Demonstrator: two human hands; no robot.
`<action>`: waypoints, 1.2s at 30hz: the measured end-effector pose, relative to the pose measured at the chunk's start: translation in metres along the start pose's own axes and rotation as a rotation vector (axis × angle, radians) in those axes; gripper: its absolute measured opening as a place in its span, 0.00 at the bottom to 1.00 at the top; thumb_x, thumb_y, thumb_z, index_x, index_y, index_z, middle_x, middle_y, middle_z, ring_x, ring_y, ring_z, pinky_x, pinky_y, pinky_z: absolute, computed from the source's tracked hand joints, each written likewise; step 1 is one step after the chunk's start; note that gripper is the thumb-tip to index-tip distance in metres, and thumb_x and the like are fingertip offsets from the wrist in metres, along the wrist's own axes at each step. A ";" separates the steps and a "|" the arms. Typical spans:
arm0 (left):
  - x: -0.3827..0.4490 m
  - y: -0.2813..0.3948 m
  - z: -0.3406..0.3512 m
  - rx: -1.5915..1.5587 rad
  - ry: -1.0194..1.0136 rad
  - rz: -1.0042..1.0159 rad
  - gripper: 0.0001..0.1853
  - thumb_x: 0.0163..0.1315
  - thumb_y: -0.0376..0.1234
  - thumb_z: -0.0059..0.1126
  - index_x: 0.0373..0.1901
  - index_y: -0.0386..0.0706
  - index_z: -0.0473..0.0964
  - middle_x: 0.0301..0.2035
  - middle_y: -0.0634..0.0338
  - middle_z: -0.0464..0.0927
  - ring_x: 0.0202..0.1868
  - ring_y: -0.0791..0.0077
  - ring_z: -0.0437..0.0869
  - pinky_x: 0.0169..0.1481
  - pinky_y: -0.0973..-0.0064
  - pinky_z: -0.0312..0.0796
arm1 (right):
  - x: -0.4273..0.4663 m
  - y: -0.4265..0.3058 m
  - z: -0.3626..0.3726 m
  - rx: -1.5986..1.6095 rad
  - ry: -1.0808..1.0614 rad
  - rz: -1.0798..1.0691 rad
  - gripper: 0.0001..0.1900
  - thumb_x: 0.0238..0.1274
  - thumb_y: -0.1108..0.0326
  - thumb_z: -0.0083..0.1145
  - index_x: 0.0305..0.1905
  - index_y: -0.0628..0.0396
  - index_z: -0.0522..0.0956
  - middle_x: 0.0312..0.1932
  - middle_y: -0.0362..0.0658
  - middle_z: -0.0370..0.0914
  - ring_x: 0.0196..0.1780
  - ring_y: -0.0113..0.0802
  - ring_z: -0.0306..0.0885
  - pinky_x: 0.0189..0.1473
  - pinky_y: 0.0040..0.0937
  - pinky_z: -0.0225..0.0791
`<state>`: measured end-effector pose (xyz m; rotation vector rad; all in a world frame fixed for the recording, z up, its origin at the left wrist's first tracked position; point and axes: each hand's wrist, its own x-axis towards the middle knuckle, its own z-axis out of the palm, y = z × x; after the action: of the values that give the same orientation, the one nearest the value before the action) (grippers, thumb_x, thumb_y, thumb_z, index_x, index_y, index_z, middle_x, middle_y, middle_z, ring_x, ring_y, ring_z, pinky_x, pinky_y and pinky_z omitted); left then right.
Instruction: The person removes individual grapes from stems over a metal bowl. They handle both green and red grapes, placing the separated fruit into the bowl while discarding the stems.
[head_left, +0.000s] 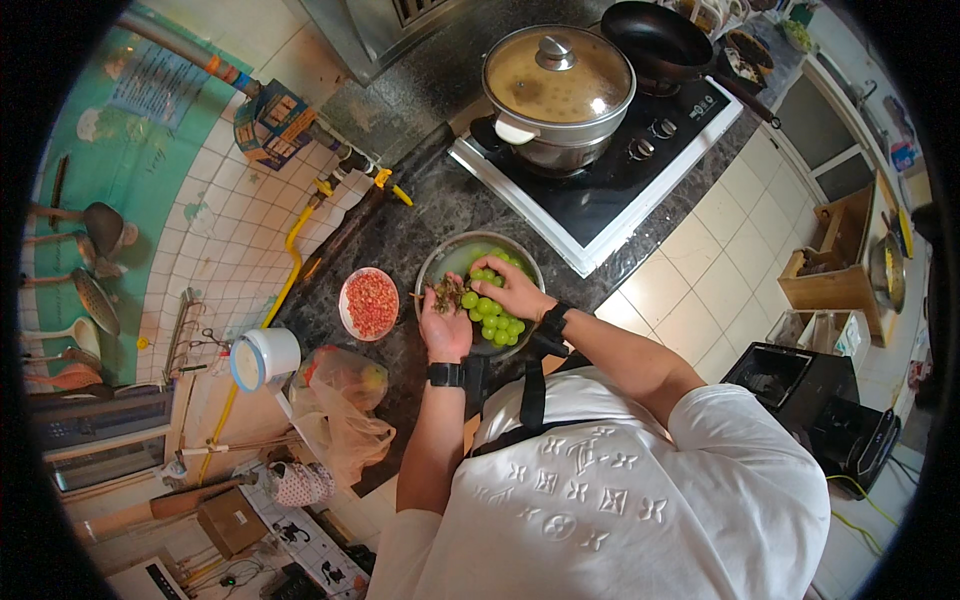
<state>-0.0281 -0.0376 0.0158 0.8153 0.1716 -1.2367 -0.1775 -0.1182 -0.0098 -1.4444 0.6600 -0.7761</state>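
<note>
A metal bowl (425, 262) on the dark countertop holds green grapes (491, 319) and some clear liquid. Palm up over its left side, my left hand (446, 330) holds a bunch of brownish grape stems (450, 292). My right hand (517, 291) curls over the grapes beside the stems, thumb and fingers around one or more of them; exactly how many is hidden. Left of the bowl sits a small white bowl of pomegranate seeds (371, 304).
A lidded steamer pot (556, 90) and a black frying pan (656, 41) stand on the black cooktop (600, 202). Nearer on the left are a white plastic tub (266, 360) and a plastic bag with fruit (341, 397). A yellow gas hose (291, 277) runs along the tiled wall.
</note>
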 end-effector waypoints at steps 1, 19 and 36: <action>0.001 0.000 -0.001 0.001 -0.006 0.004 0.21 0.81 0.42 0.37 0.58 0.34 0.71 0.52 0.54 0.77 0.56 0.64 0.77 0.68 0.65 0.67 | 0.000 0.000 0.001 -0.013 0.017 0.001 0.20 0.66 0.57 0.62 0.53 0.59 0.75 0.49 0.48 0.78 0.56 0.38 0.76 0.61 0.34 0.65; -0.001 -0.002 -0.004 -0.035 0.091 0.027 0.21 0.80 0.42 0.40 0.59 0.34 0.70 0.53 0.53 0.76 0.57 0.63 0.76 0.68 0.65 0.67 | -0.004 -0.008 0.008 0.060 0.189 -0.024 0.18 0.56 0.63 0.74 0.47 0.61 0.81 0.45 0.42 0.83 0.52 0.29 0.78 0.59 0.29 0.68; -0.012 -0.007 0.006 0.027 0.144 0.098 0.20 0.80 0.42 0.39 0.59 0.35 0.71 0.53 0.54 0.77 0.55 0.64 0.77 0.68 0.65 0.67 | -0.008 -0.005 0.014 0.152 0.277 0.042 0.15 0.57 0.66 0.71 0.47 0.61 0.83 0.44 0.41 0.83 0.48 0.25 0.77 0.55 0.27 0.69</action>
<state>-0.0404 -0.0329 0.0238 0.9262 0.2291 -1.0903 -0.1711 -0.1032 -0.0046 -1.1919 0.8204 -0.9819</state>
